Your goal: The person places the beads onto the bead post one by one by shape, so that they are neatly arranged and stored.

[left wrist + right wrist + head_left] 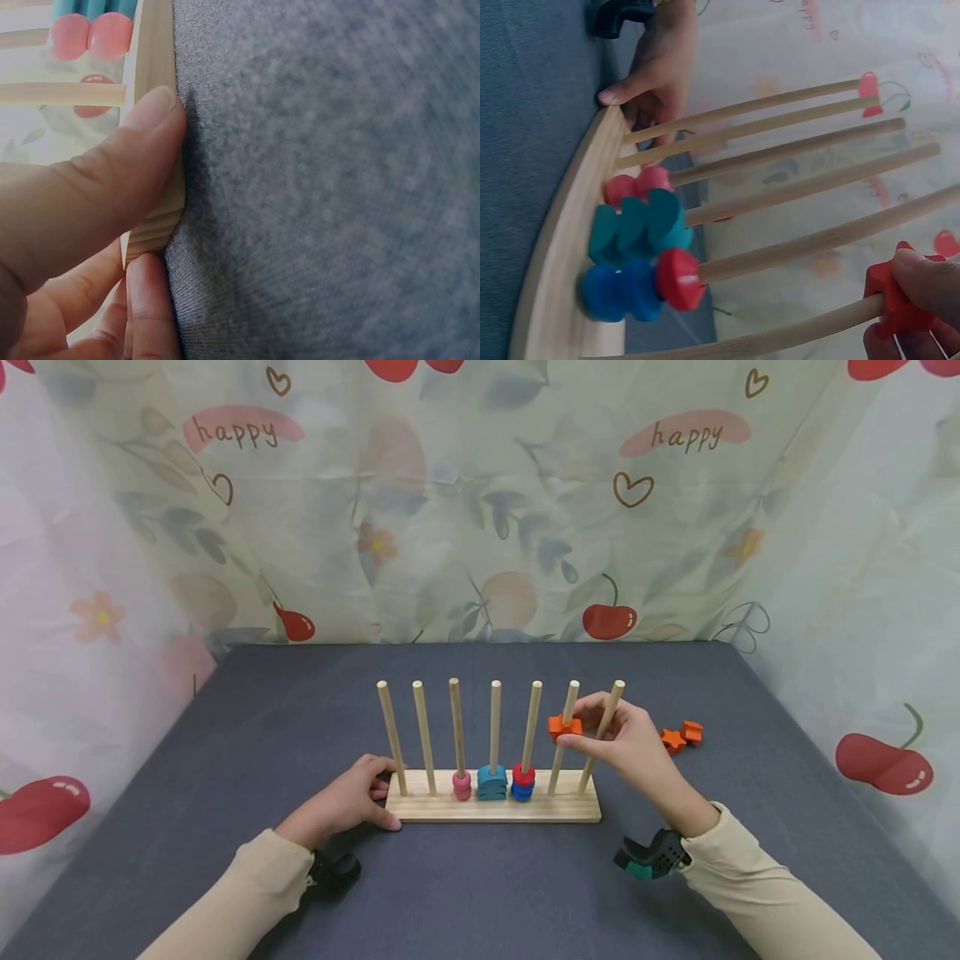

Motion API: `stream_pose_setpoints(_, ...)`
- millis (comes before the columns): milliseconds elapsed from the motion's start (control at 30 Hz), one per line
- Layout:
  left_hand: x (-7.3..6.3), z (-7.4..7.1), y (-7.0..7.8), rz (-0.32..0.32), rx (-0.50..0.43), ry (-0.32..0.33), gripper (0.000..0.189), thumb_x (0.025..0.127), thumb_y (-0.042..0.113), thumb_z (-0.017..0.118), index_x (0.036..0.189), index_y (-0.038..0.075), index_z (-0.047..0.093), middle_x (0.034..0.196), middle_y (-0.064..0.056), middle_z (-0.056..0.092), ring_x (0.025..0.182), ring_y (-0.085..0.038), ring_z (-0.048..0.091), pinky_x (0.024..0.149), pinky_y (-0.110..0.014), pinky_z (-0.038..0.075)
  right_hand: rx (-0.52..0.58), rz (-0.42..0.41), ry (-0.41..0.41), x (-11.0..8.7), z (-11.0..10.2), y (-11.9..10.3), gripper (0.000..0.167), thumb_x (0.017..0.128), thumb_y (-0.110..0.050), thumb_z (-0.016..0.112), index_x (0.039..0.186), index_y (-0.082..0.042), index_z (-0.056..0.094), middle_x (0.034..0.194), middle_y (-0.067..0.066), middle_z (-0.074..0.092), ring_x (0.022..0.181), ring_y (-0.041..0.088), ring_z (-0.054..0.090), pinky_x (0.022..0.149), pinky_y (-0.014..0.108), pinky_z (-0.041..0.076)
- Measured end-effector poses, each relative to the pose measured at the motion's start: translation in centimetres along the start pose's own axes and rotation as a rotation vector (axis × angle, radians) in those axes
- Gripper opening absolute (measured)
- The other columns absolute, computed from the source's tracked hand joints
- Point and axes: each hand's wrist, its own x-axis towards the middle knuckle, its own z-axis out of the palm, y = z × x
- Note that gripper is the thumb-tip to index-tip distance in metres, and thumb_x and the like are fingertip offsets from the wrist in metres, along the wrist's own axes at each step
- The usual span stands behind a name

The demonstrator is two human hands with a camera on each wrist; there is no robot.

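Note:
A wooden peg board point(450, 811) with several upright pegs stands on the dark table. My left hand point(348, 797) grips its left end, thumb point(142, 135) along the front edge and fingers round the end. With thumb and fingers, my right hand point(633, 743) pinches an orange star-shaped bead point(561, 728), which sits around the second peg from the right, partway below its top. Lower on other pegs are pink round beads point(654, 181), teal curved beads point(666, 219), and a red bead point(679, 279) over blue beads point(622, 291).
Two loose orange star beads, one point(672, 741) close against the other point(692, 732), lie on the table right of the board, behind my right hand. A printed curtain point(450, 527) hangs behind and along the sides of the table point(480, 885).

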Motion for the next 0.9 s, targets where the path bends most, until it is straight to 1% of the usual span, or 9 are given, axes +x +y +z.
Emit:
stream_pose_setpoints(200,0.0,0.0,0.0,-0.002,0.000,-0.002,0.078,0.063,0.005,0.090,0.132,0.002,0.051,0.128,-0.014,0.043,0.114,-0.028,0.051,0.095,-0.042,0.047,-0.032,0.036,-0.039,-0.4,0.6,1.8,0.037,0.076,-0.025,0.083,0.104,-0.010,0.063,0.097,0.005,0.072,0.089,0.018,0.064,0.076,0.035,0.049)
stream_pose_setpoints(300,0.0,0.0,0.0,-0.007,-0.002,-0.002,0.079,0.063,0.006,0.090,0.132,0.002,0.051,0.128,-0.014,0.043,0.114,-0.028,0.051,0.095,-0.042,0.047,-0.054,0.037,-0.059,-0.5,1.0,2.8,0.036,0.077,-0.024,0.082,0.102,-0.010,0.062,0.098,0.007,0.072,0.091,0.019,0.064,0.076,0.035,0.049)
stream_pose_setpoints(400,0.0,0.0,0.0,-0.010,0.001,-0.002,0.079,0.063,0.006,0.090,0.132,0.001,0.051,0.128,-0.014,0.043,0.114,-0.028,0.051,0.095,-0.042,0.047,-0.066,0.044,-0.076,-0.6,1.4,3.7,0.034,0.077,-0.023,0.082,0.101,-0.009,0.062,0.098,0.007,0.072,0.092,0.018,0.065,0.076,0.034,0.049)
stream_pose_setpoints(567,0.1,0.0,0.0,-0.006,0.005,-0.005,0.079,0.063,0.006,0.090,0.132,0.001,0.051,0.127,-0.014,0.043,0.112,-0.027,0.051,0.094,-0.042,0.047,-0.079,0.048,-0.095,-0.6,1.9,4.9,0.033,0.077,-0.020,0.083,0.099,-0.007,0.062,0.095,0.008,0.072,0.087,0.017,0.065,0.073,0.031,0.050)
stream_pose_setpoints(700,0.0,0.0,0.0,-0.002,0.003,-0.008,0.079,0.063,0.006,0.090,0.131,0.002,0.051,0.127,-0.014,0.043,0.112,-0.028,0.051,0.094,-0.042,0.047,-0.115,0.053,-0.108,-0.7,2.4,5.7,0.033,0.076,-0.022,0.083,0.097,-0.008,0.062,0.092,0.006,0.072,0.085,0.015,0.065,0.073,0.030,0.051)
stream_pose_setpoints(900,0.0,-0.1,0.0,-0.007,-0.002,-0.008,0.079,0.063,0.007,0.090,0.132,0.003,0.051,0.127,-0.014,0.043,0.113,-0.027,0.051,0.094,-0.042,0.046,-0.130,0.066,-0.117,-0.9,3.0,6.9,0.030,0.074,-0.013,0.084,0.094,-0.006,0.062,0.086,0.006,0.070,0.077,0.013,0.063,0.068,0.026,0.051)
